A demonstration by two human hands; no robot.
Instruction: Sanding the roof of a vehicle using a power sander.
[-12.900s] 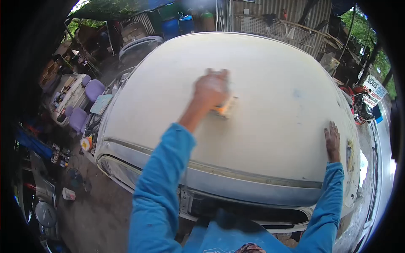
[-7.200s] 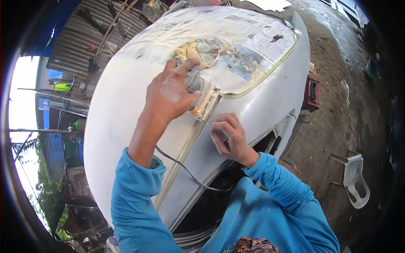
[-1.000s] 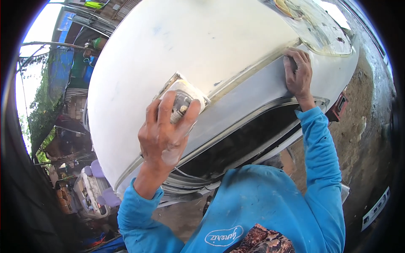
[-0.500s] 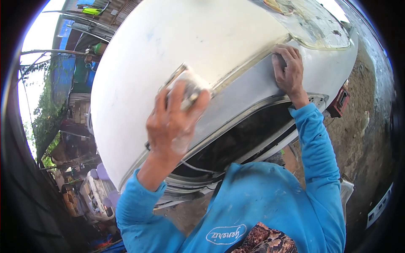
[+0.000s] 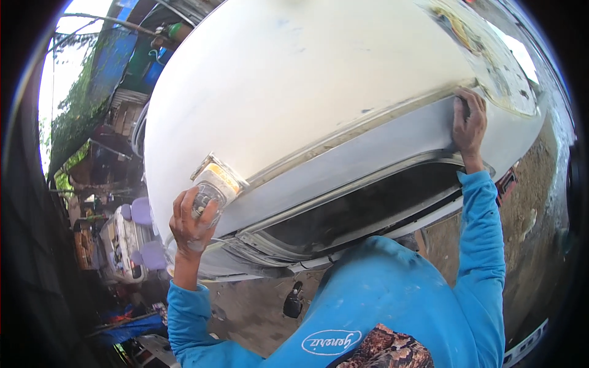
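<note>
A car's whitish roof [image 5: 257, 110] fills the middle of the view, with a grey side strip and a dark side window [image 5: 368, 196] nearer me. My left hand [image 5: 191, 224] grips a hand-held sander [image 5: 216, 183] with a yellow and white body and a flat rectangular pad. The pad sits on the roof near its left end, beside the seam along the edge. At the far end of that seam, my right hand [image 5: 469, 126] rests on the grey strip, fingertips bent against the surface and thumb apart. No held object shows in it.
The patchy windshield area [image 5: 491, 67] lies beyond my right hand. Purple seats [image 5: 144, 211] and clutter stand at the left. A red metal object [image 5: 506, 186] is on the dirt ground [image 5: 527, 227] at right. A black object [image 5: 294, 300] lies below the car's side.
My left hand has carried the sander along the roof edge toward the lower left. The view has shifted, so the car and my right hand appear farther right; that hand stays on the strip.
</note>
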